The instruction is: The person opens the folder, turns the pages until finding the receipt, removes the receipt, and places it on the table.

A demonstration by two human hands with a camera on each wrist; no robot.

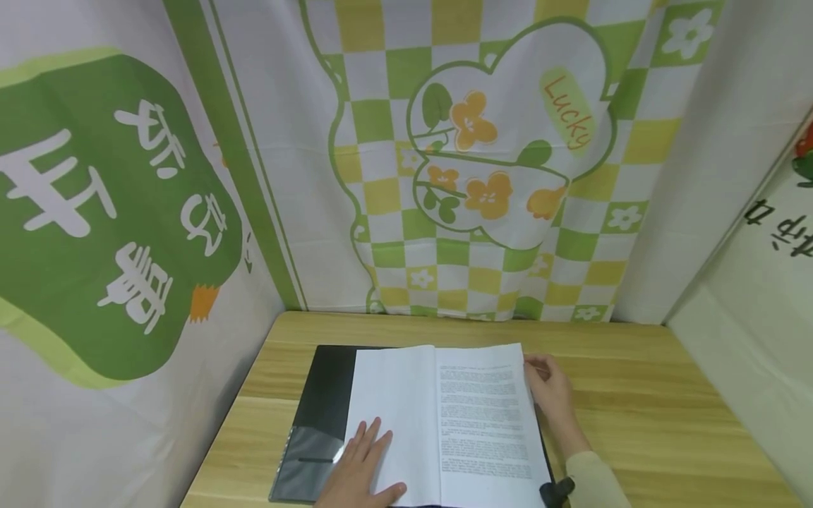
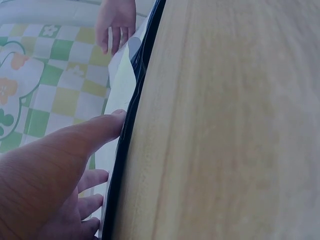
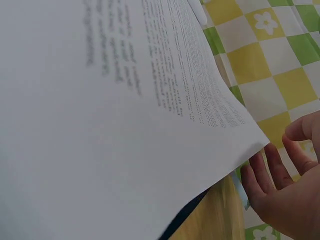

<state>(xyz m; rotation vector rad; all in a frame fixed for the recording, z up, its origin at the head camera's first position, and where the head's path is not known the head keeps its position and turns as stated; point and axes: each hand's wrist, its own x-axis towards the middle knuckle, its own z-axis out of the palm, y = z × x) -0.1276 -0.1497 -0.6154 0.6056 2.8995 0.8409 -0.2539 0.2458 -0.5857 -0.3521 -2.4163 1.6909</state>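
Your open black folder (image 1: 333, 384), blank white left page (image 1: 396, 395), densely printed right page (image 1: 483, 416), your left hand (image 1: 362, 467) fingers-wide on the former, right hand (image 1: 551, 391) loosely bent at the latter's corner

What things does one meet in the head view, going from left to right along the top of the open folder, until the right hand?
Black cover → blank-looking page → printed page → right hand.

A black folder (image 1: 333, 381) lies open, its blank white page (image 1: 400, 395) under the left hand (image 1: 358, 469), its printed page (image 1: 485, 423) cornering at the right hand (image 1: 552, 395).
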